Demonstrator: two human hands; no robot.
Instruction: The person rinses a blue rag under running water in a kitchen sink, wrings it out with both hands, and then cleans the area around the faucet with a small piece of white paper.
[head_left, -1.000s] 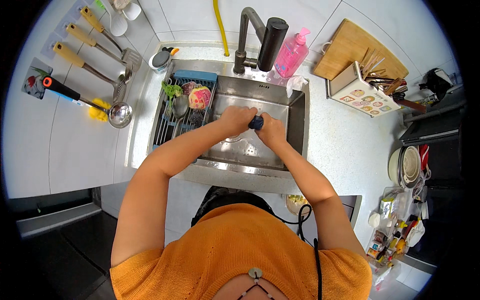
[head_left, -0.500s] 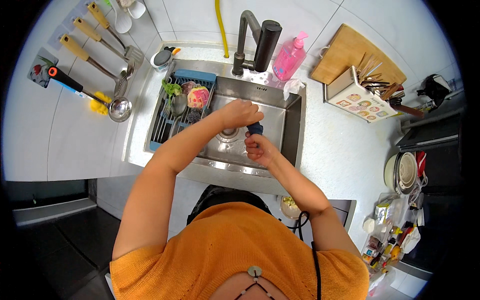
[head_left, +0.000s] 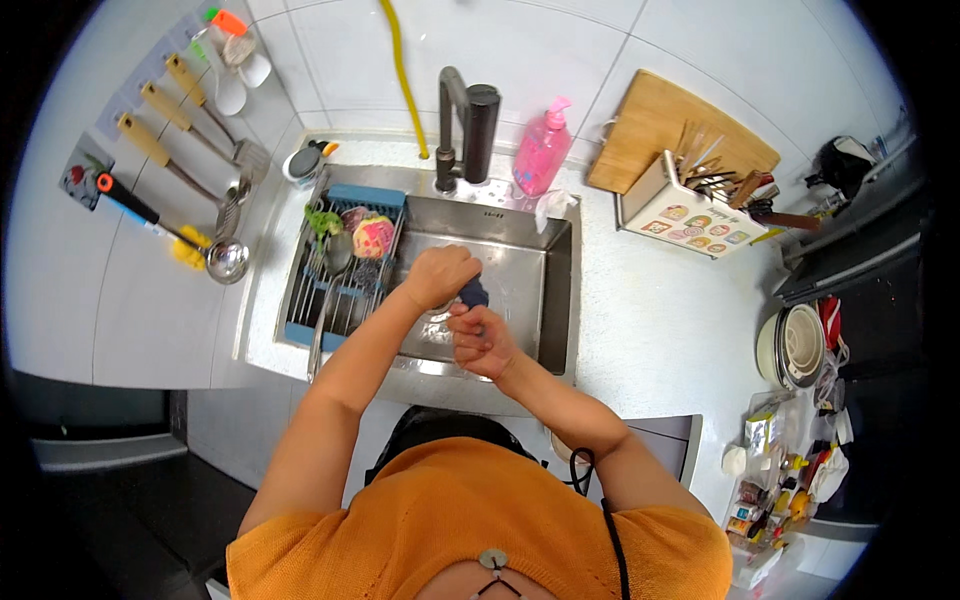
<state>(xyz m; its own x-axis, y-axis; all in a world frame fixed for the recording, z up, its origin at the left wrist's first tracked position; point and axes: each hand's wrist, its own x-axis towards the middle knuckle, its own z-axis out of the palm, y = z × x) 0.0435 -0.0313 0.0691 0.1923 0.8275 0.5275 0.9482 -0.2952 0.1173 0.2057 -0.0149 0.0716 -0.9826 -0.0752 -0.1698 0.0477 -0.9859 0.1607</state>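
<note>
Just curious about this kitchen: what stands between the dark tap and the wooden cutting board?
In the head view, a pink pump bottle stands between the tap and the cutting board, by the sink's back rim.

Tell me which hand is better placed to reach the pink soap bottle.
Right, probably. The right hand is on the same side as the soap bottle, behind the sink. The left hand grips the dark cloth and would have to cross over.

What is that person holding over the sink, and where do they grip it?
A small dark object, gripped between left hand and right hand; mostly hidden, so its kind and the exact hold cannot be told.
</note>
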